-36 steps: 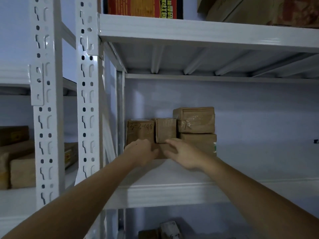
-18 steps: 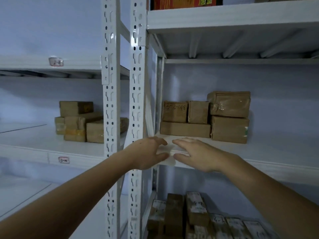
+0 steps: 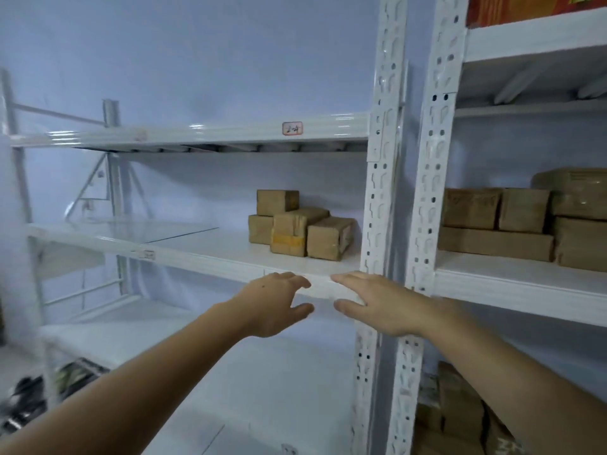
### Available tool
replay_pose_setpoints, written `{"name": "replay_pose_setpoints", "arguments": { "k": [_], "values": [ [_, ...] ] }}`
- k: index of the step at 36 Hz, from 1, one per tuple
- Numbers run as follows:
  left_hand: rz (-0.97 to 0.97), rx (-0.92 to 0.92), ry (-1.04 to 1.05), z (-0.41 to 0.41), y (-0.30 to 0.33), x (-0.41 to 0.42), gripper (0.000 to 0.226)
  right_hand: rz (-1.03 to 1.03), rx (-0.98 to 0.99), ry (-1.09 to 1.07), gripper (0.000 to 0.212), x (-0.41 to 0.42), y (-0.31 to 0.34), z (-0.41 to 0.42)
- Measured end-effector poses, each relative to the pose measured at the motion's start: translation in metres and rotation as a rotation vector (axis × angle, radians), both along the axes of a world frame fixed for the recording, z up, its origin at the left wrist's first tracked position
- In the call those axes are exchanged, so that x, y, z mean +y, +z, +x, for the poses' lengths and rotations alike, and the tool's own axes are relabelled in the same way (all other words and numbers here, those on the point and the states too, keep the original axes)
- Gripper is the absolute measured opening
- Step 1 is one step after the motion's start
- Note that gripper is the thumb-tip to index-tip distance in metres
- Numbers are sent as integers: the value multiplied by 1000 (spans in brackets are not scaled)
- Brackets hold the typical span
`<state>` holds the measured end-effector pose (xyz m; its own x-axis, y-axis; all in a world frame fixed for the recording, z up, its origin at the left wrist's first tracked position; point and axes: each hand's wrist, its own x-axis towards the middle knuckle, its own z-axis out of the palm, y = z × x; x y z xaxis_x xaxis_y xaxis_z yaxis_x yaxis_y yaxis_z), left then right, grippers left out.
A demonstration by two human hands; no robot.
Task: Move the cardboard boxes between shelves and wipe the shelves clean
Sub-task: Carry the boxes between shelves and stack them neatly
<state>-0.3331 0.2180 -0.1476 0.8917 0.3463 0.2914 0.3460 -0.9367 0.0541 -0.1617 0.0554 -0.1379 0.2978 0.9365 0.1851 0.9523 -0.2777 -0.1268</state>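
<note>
Some small brown cardboard boxes (image 3: pixel 297 224) sit in a pile on the white metal left shelf (image 3: pixel 203 247), at about 12 o'clock from the hands. More brown cardboard boxes (image 3: pixel 512 221) sit stacked on the white metal right shelf (image 3: pixel 512 280), at about 2 o'clock. Both shelves hold boxes, so the moving looks partly done — I cannot tell how many are left to go. No cloth shows anywhere, so the wiping looks like it has not begun.

Both arms reach forward and up from the bottom corners. The left hand (image 3: pixel 274 305) floats in front of the left shelf's front edge, fingers loosely spread and a bit curled, thumb low. The right hand (image 3: pixel 377 302) is just beside it at 3 o'clock, in front of the tall white post with holes (image 3: pixel 382 178), fingers straight and pointing left. Each grip is spread and holds nothing — the two hands are near but apart.
</note>
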Motion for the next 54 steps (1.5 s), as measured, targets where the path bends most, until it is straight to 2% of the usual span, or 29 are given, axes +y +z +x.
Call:
{"name": "replay_pose_setpoints", "arguments": {
  "k": [10, 17, 24, 33, 39, 44, 48, 51, 54],
  "values": [
    [-74, 50, 126, -99, -32, 119, 56, -52, 39, 58, 65, 115, -22, -91],
    [-90, 3, 133, -110, -33, 186, 56, -57, 31, 70, 64, 186, -22, -99],
    [-45, -6, 108, -77, -25, 252, 55, -8, 20, 75, 63, 262, -16, -72],
    [16, -80, 44, -6, 21, 345, 54, 84, 0, 47, 63, 339, 24, -13],
    [28, -108, -31, 46, 36, 390, 54, 139, -56, -46, 53, 358, 49, 12],
    [-12, -161, -121, 93, 51, 418, 52, 243, -106, -184, 54, 374, 66, 37],
    [-197, -313, -206, 134, 66, 438, 59, 471, -56, -310, 49, 397, 84, 61],
    [-585, -445, -233, 171, 79, 449, 69, 622, 98, -439, 56, 425, 99, 83],
    [-958, -562, -228, 207, 92, 456, 76, 655, 225, -583, 66, 452, 115, 101]
  ]
}}
